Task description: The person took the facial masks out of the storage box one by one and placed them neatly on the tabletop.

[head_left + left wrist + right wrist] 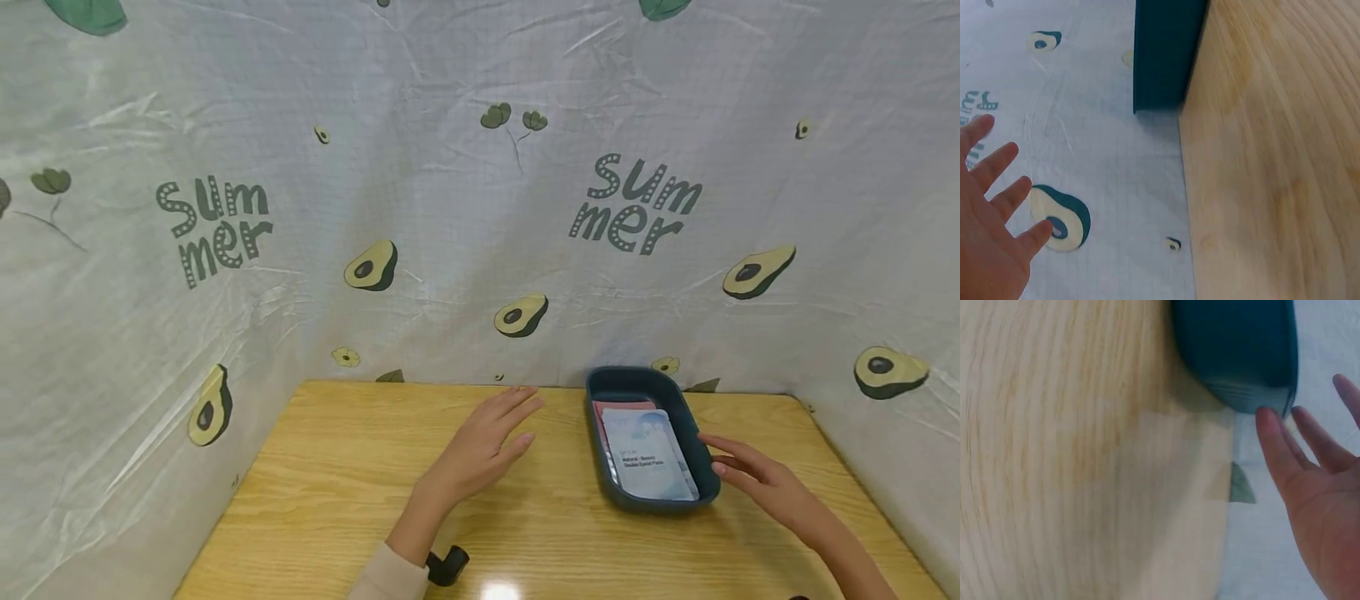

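A dark teal plastic basket (708, 483) stands at the back right of the table, close to the cloth wall. Inside it lie a pale blue-white packet (648, 454) with printed lettering and, partly hidden beneath, a pink packet (600, 417). My right hand (757, 479) is at the basket's right side, fingers extended by the rim; in the right wrist view the fingertips (1267, 419) are at or very near its edge. Left of the basket, apart from it, my left hand (483, 446) hovers over the table with its fingers spread and nothing in them.
The wooden table (337, 483) meets a white cloth wall (435, 208) printed with avocados at the back and on both sides. A black strap piece (450, 567) sits at the left wrist.
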The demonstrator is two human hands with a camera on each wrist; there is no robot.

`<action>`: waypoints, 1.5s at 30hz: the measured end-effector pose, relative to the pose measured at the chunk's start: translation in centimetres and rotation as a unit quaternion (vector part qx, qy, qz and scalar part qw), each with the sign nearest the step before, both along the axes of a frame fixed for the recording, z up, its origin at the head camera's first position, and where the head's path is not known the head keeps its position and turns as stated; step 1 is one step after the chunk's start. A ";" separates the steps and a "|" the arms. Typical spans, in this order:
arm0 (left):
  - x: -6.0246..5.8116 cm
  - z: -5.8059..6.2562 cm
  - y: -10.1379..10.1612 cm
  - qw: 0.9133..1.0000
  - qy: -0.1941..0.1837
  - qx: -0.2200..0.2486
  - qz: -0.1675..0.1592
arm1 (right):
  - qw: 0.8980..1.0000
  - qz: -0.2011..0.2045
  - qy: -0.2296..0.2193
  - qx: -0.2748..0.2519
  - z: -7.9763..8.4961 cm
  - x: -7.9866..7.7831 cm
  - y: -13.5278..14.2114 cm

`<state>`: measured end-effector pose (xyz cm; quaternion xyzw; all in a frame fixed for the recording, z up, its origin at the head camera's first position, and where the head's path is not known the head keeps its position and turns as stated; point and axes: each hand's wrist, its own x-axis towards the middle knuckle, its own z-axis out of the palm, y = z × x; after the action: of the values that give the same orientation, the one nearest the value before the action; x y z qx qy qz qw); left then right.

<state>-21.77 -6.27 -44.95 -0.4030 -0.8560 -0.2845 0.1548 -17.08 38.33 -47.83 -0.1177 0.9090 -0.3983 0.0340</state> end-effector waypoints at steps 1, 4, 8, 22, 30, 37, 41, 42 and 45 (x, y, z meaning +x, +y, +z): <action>-0.1 0.3 0.4 1.000 -0.005 -0.004 -0.004 | 1.000 -0.006 -0.020 -0.014 -0.2 0.0 0.2; -0.5 0.8 1.5 1.000 -0.009 -0.021 -0.012 | 0.997 -0.021 -0.060 -0.054 -0.6 0.0 0.5; -0.8 1.6 2.7 0.999 0.002 -0.038 -0.014 | 0.991 -0.029 -0.097 -0.085 -1.4 0.0 0.6; -3.8 3.4 5.2 0.996 -0.024 -0.085 0.000 | 0.980 -0.024 -0.158 -0.119 -3.6 -1.3 0.4; -5.4 4.5 8.2 0.992 -0.064 -0.105 -0.023 | 0.972 -0.019 -0.170 -0.161 -4.1 -1.1 0.9; -7.4 6.1 10.5 0.980 -0.130 -0.113 -0.098 | 0.971 -0.017 -0.175 -0.164 -4.3 -1.3 0.9; -9.2 6.1 11.9 0.962 -0.191 -0.115 -0.158 | 0.972 -0.017 -0.179 -0.154 -4.4 -1.4 1.1; -9.7 6.1 12.2 0.957 -0.210 -0.116 -0.162 | 0.972 -0.016 -0.180 -0.151 -4.4 -1.4 1.2; -10.8 6.0 13.1 0.947 -0.245 -0.126 -0.166 | 0.972 -0.012 -0.182 -0.151 -4.3 -1.6 1.2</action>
<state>-32.53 6.82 -38.99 -0.4737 -0.8172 -0.2859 -0.1615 -18.66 39.58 -52.15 -0.0361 0.8183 -0.5459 0.1765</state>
